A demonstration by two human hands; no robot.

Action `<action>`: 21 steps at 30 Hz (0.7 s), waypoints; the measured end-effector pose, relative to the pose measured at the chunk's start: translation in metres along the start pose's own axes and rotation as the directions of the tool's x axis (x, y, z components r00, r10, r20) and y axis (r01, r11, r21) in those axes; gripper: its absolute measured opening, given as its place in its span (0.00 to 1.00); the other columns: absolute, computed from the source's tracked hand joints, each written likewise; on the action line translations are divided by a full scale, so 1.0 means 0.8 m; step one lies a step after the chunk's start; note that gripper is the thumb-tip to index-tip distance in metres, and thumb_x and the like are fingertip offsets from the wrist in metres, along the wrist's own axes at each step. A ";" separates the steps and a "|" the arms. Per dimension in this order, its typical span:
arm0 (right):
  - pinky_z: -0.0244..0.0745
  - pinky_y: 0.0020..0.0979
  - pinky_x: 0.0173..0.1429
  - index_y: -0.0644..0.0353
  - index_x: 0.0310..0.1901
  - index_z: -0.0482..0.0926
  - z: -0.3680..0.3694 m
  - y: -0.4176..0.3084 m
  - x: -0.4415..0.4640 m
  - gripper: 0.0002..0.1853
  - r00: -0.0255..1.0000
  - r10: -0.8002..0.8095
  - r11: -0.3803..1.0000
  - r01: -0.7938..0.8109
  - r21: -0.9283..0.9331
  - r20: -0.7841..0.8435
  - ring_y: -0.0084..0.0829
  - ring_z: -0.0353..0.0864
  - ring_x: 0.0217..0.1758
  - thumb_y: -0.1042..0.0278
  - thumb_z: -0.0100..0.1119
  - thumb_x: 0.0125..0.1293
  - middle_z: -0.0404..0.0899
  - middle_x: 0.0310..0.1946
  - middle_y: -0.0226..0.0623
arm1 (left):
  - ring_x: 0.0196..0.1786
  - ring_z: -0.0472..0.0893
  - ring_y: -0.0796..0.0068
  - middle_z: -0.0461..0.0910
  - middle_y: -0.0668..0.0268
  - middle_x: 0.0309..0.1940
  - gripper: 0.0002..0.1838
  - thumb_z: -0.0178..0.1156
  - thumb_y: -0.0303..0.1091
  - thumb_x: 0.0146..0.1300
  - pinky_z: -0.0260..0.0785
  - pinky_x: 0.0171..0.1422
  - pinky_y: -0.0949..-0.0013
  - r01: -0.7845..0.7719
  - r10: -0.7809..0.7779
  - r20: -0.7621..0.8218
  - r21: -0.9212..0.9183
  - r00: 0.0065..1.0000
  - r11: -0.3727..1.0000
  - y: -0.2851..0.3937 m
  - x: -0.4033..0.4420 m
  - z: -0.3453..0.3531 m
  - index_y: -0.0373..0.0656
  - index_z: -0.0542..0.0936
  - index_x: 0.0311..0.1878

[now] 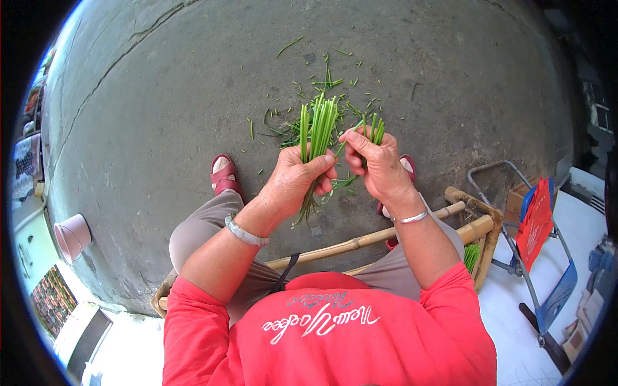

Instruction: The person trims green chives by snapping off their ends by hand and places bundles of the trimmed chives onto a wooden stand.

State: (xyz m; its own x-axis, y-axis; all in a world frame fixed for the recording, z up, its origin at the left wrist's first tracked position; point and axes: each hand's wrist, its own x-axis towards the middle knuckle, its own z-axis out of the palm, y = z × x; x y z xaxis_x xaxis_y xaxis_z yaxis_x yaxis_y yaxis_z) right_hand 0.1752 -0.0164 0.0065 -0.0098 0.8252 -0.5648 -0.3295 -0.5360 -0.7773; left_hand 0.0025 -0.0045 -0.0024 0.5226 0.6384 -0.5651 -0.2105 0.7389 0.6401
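Observation:
My left hand is closed round an upright bunch of green stems, which look like garlic scapes or chive stalks. The thinner, darker ends hang below that fist. Close beside it, my right hand is closed too, with a smaller bundle of short cut stems in its palm. Its thumb and forefinger pinch a single stem that slants between the two hands. Beneath both hands, cut bits and green trimmings lie scattered on the concrete floor.
A bamboo frame crosses in front of my lap, with more green stalks by its right end. To the right stands a folding chair with a red bag on it. A pale bucket is at the left.

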 end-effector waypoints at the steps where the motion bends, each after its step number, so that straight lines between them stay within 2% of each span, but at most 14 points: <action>1: 0.54 0.20 0.20 0.61 0.36 0.78 -0.001 0.001 0.001 0.12 1.000 0.000 1.000 0.000 0.000 0.000 0.17 0.63 0.18 0.60 0.57 0.65 0.69 0.19 0.26 | 0.22 0.76 0.79 0.78 0.66 0.25 0.08 0.57 0.33 0.64 0.67 0.24 0.77 0.000 0.000 0.000 0.000 1.000 1.000 0.000 -0.001 0.001 0.38 0.76 0.39; 3: 0.58 0.21 0.23 0.61 0.39 0.76 -0.001 0.003 0.005 0.11 0.997 -0.071 0.990 0.074 0.123 -0.029 0.19 0.65 0.20 0.61 0.53 0.67 0.70 0.22 0.27 | 0.27 0.80 0.76 0.80 0.65 0.29 0.09 0.55 0.34 0.66 0.71 0.29 0.76 0.006 -0.008 -0.047 -0.047 0.999 0.999 0.002 -0.002 0.006 0.38 0.77 0.41; 4: 0.58 0.21 0.23 0.61 0.39 0.76 0.000 -0.001 0.005 0.11 0.997 -0.071 0.990 0.074 0.122 -0.029 0.19 0.65 0.20 0.61 0.53 0.67 0.70 0.22 0.27 | 0.27 0.80 0.76 0.80 0.65 0.29 0.09 0.55 0.34 0.66 0.71 0.29 0.76 0.005 -0.007 -0.047 -0.047 0.999 0.999 0.002 -0.002 0.008 0.38 0.77 0.41; 6: 0.67 0.28 0.23 0.59 0.37 0.76 0.002 -0.013 0.004 0.09 0.998 -0.010 0.958 0.028 0.285 -0.065 0.20 0.66 0.18 0.62 0.53 0.66 0.70 0.21 0.27 | 0.31 0.81 0.74 0.80 0.62 0.32 0.10 0.54 0.35 0.66 0.73 0.33 0.74 -0.044 0.042 -0.075 -0.029 0.996 0.999 0.001 -0.001 0.010 0.37 0.76 0.42; 7: 0.67 0.28 0.23 0.59 0.37 0.76 -0.001 -0.012 0.004 0.09 0.998 -0.010 0.958 0.028 0.285 -0.065 0.20 0.66 0.18 0.62 0.53 0.66 0.70 0.21 0.27 | 0.31 0.81 0.74 0.80 0.62 0.32 0.10 0.54 0.35 0.66 0.73 0.33 0.74 -0.044 0.042 -0.074 -0.028 0.996 0.999 0.001 -0.001 0.009 0.37 0.76 0.42; 9: 0.62 0.24 0.21 0.59 0.37 0.74 -0.009 -0.010 0.005 0.08 0.999 0.008 0.944 -0.019 0.328 0.034 0.18 0.64 0.16 0.63 0.56 0.64 0.67 0.19 0.25 | 0.33 0.82 0.74 0.81 0.63 0.33 0.10 0.55 0.36 0.66 0.73 0.35 0.73 0.000 0.001 -0.030 0.032 1.000 1.000 0.000 -0.002 0.006 0.38 0.77 0.42; 10: 0.62 0.24 0.21 0.59 0.37 0.74 -0.009 -0.010 0.005 0.08 0.999 0.008 0.944 -0.018 0.328 0.033 0.18 0.64 0.16 0.63 0.56 0.64 0.67 0.19 0.25 | 0.33 0.82 0.74 0.81 0.63 0.33 0.10 0.55 0.36 0.66 0.73 0.35 0.73 0.000 0.001 -0.029 0.032 1.000 0.999 0.000 -0.003 0.005 0.38 0.77 0.42; 12: 0.56 0.21 0.18 0.59 0.33 0.74 -0.008 -0.009 0.005 0.07 0.997 0.049 0.960 -0.064 0.271 0.063 0.16 0.60 0.15 0.65 0.60 0.62 0.64 0.16 0.22 | 0.31 0.81 0.75 0.81 0.63 0.32 0.10 0.55 0.36 0.66 0.72 0.33 0.75 0.062 -0.066 0.050 0.069 0.997 0.996 0.000 -0.004 0.005 0.38 0.77 0.42; 15: 0.52 0.20 0.17 0.58 0.30 0.73 -0.002 -0.005 0.002 0.06 0.998 0.022 0.978 -0.033 0.207 0.059 0.14 0.57 0.13 0.69 0.62 0.59 0.64 0.15 0.22 | 0.28 0.80 0.77 0.81 0.64 0.30 0.11 0.55 0.36 0.66 0.70 0.30 0.77 0.054 -0.067 0.127 0.106 0.990 0.993 -0.004 -0.004 0.003 0.38 0.77 0.42; 19: 0.52 0.20 0.17 0.58 0.28 0.74 -0.003 -0.006 0.003 0.06 1.000 0.001 0.983 -0.006 0.183 0.028 0.14 0.57 0.13 0.70 0.61 0.59 0.64 0.15 0.22 | 0.25 0.78 0.79 0.80 0.64 0.28 0.11 0.55 0.36 0.66 0.69 0.27 0.78 0.050 -0.064 0.124 0.116 0.990 0.992 -0.002 -0.005 0.003 0.37 0.77 0.43; 21: 0.53 0.20 0.17 0.58 0.28 0.73 -0.005 -0.006 0.004 0.06 0.999 -0.033 0.984 0.033 0.178 -0.005 0.14 0.58 0.13 0.71 0.60 0.59 0.65 0.14 0.23 | 0.23 0.76 0.81 0.80 0.65 0.26 0.12 0.55 0.36 0.66 0.68 0.26 0.78 0.018 -0.023 0.087 0.059 0.996 0.998 -0.002 -0.003 0.002 0.36 0.77 0.43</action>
State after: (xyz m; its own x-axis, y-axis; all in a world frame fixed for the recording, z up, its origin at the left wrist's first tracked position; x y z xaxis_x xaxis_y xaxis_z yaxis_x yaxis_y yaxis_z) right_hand 0.1806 -0.0123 0.0073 0.0058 0.8413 -0.5406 -0.4920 -0.4682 -0.7340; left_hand 0.0029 -0.0076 -0.0013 0.5970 0.6000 -0.5326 -0.1517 0.7363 0.6594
